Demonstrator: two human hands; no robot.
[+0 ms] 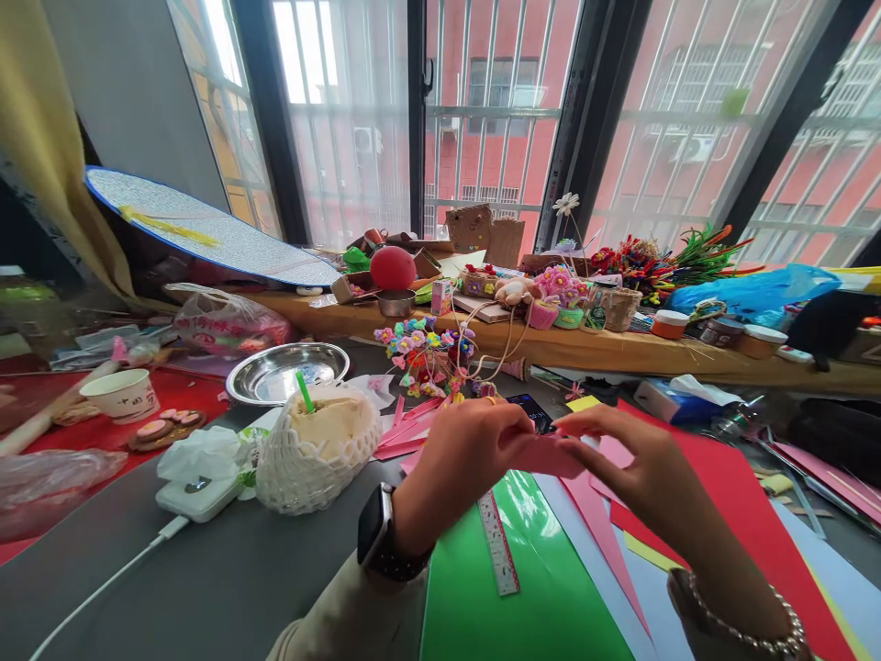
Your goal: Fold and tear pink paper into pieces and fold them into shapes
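Observation:
Between my two hands is a small piece of pink paper (549,458), held up over the table. My left hand (464,464), with a dark watch on its wrist, is closed on its left end, fingers curled. The thumb and fingers of my right hand (643,473) pinch its right end. Beneath them lie a glossy green sheet (523,588) and a patterned ruler (496,543). Pink strips (406,430) are spread left of my left hand. A large red sheet (743,514) lies under and beyond my right forearm. Just behind the hands is a dark phone (531,411), partly covered.
A coconut in white foam netting (320,450) stands at left, near a metal plate (289,372) and a white charger (206,487) with its cable. Behind are colourful handmade flowers (427,353). The wooden ledge (571,347) by the window carries a red ball (393,268), jars and craft pieces.

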